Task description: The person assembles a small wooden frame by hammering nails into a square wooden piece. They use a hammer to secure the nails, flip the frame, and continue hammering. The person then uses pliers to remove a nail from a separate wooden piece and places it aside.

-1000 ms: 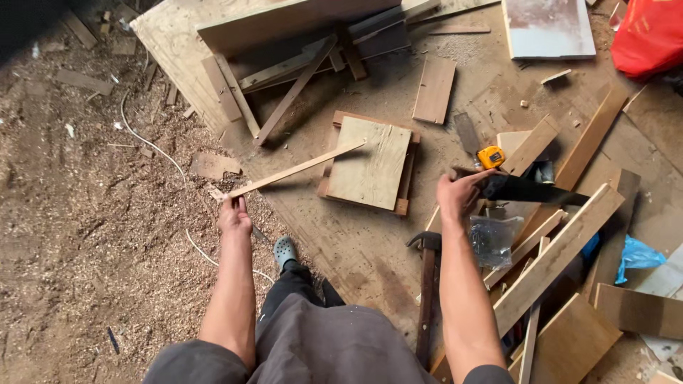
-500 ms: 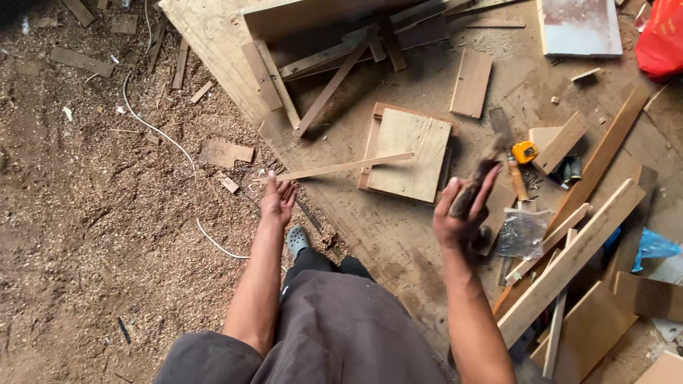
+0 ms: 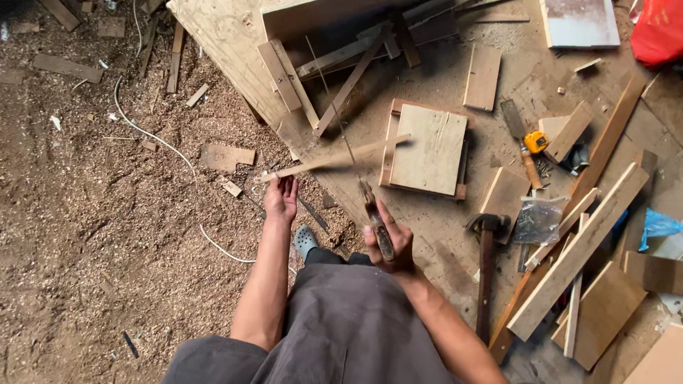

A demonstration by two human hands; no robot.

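Note:
My left hand [image 3: 281, 198] grips the near end of a thin wooden strip [image 3: 334, 158]. The strip's far end lies across a small square wooden board [image 3: 427, 149] on the plywood floor sheet. My right hand [image 3: 388, 245] is closed on the wooden handle of a handsaw [image 3: 373, 213]. Its blade is seen edge-on as a thin line running up and away, crossing the strip. My grey-clad knees and one grey shoe [image 3: 306, 242] are just below the hands.
A hammer [image 3: 486, 256] lies right of my right hand, beside a clear bag of nails [image 3: 537, 217]. A yellow tape measure [image 3: 535, 141], loose planks [image 3: 576, 249], a red bag [image 3: 658, 32] and wood offcuts lie around. A white cable [image 3: 163, 142] crosses the sawdust on the left.
My right hand took the saw from the planks at the right and brought it to the middle, over the strip. My left hand kept hold of the strip.

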